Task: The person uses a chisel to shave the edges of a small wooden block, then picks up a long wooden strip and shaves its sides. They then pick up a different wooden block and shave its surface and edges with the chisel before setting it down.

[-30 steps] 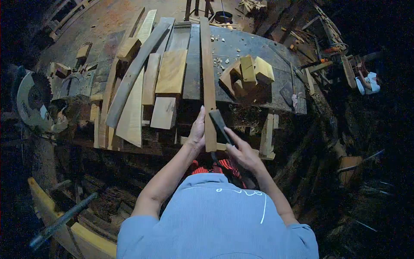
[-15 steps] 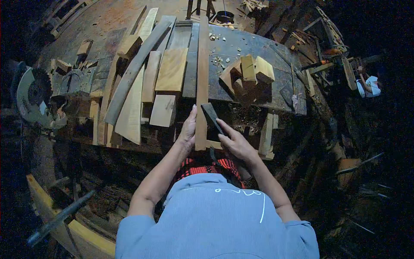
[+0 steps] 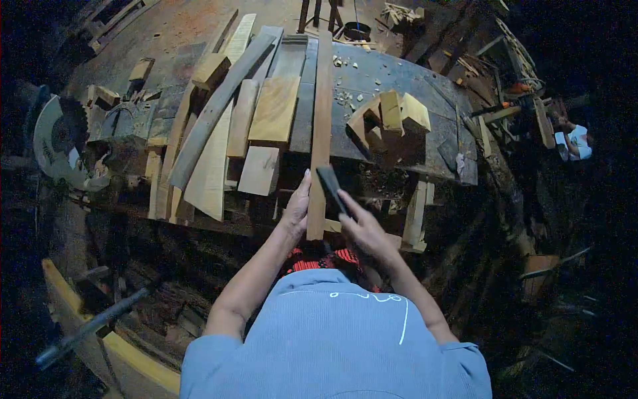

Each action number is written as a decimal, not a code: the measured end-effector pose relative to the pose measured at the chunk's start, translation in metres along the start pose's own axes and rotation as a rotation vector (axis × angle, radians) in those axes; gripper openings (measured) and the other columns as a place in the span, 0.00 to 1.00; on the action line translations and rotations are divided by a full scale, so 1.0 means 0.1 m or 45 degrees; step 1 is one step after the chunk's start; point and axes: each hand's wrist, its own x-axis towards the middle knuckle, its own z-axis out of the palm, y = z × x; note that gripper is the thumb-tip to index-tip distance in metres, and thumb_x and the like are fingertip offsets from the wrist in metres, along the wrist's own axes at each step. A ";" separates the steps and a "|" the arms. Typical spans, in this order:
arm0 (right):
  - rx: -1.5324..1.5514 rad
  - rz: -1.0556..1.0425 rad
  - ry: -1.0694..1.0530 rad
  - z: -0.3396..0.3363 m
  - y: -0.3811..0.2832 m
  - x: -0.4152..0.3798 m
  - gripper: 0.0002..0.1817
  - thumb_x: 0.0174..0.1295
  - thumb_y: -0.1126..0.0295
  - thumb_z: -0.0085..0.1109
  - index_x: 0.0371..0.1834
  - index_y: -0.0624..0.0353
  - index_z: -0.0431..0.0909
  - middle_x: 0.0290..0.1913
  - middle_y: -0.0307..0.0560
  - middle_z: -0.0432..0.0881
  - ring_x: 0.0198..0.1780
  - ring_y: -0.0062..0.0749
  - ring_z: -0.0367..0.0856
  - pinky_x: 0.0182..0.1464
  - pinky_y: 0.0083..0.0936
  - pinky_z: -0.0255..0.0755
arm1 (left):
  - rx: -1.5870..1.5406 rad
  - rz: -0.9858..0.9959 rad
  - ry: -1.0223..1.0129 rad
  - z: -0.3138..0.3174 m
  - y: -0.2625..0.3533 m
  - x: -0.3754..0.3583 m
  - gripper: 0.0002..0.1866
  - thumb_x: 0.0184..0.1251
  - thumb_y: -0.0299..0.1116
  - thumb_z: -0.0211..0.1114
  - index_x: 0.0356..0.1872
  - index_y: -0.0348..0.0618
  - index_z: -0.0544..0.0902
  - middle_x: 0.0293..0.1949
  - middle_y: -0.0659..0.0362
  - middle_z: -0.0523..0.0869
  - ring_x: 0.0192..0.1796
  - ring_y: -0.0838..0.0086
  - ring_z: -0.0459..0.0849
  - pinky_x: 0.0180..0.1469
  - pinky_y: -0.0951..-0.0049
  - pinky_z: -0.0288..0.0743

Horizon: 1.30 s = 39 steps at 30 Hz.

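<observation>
A long narrow strip of reddish-brown wood point(image 3: 321, 113) runs from near my waist out over the workbench. Against its left edge, close to the near end, my left hand point(image 3: 298, 207) grips the strip, thumb pointing forward and the other fingers hidden beneath. To the right of the strip, my right hand point(image 3: 364, 229) is closed around a dark, flat, bar-shaped tool point(image 3: 330, 187), index finger stretched along it. The tool's far end sits right at the strip's right edge in this view. The right hand is slightly blurred.
Boards and wood blocks point(image 3: 274, 110) lie left of the strip. Cut blocks point(image 3: 392, 113) and shavings sit on the dark bench top point(image 3: 372, 66) to the right. A circular saw blade point(image 3: 66, 126) stands at the far left. Another person point(image 3: 575, 142) is at the far right.
The whole view has shifted a little, with the bench appearing further right and lower. The strip and both hands keep nearly the same arrangement; the right hand with its tool has moved slightly nearer me.
</observation>
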 end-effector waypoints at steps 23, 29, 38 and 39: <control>-0.107 -0.031 0.105 0.12 -0.15 0.25 0.29 0.60 0.67 0.46 0.66 0.50 0.53 0.23 0.38 0.70 0.24 0.22 0.67 0.28 0.21 0.65 | 0.419 0.012 0.258 -0.08 0.14 -0.15 0.21 0.64 0.54 0.48 0.40 0.47 0.77 0.27 0.65 0.77 0.26 0.81 0.74 0.28 0.79 0.71; -0.129 -0.319 0.218 0.20 0.15 0.30 0.28 0.60 0.66 0.46 0.65 0.53 0.55 0.31 0.42 0.73 0.27 0.21 0.68 0.30 0.19 0.66 | 0.357 -0.003 0.181 -0.13 0.11 -0.17 0.19 0.66 0.51 0.47 0.42 0.48 0.75 0.30 0.65 0.78 0.30 0.80 0.76 0.34 0.77 0.73; 0.037 -0.237 0.101 0.17 0.15 0.45 0.28 0.61 0.68 0.45 0.66 0.47 0.54 0.20 0.34 0.66 0.19 0.17 0.63 0.22 0.17 0.62 | 0.435 -0.025 0.213 -0.25 0.07 -0.30 0.20 0.66 0.52 0.47 0.44 0.47 0.74 0.30 0.65 0.77 0.30 0.81 0.76 0.32 0.78 0.72; 0.036 -0.153 0.069 0.25 0.08 0.28 0.28 0.61 0.69 0.46 0.66 0.46 0.55 0.21 0.34 0.66 0.20 0.17 0.63 0.22 0.17 0.61 | 0.422 -0.004 0.280 -0.23 0.08 -0.31 0.22 0.64 0.54 0.48 0.42 0.46 0.75 0.28 0.66 0.76 0.28 0.82 0.74 0.31 0.79 0.71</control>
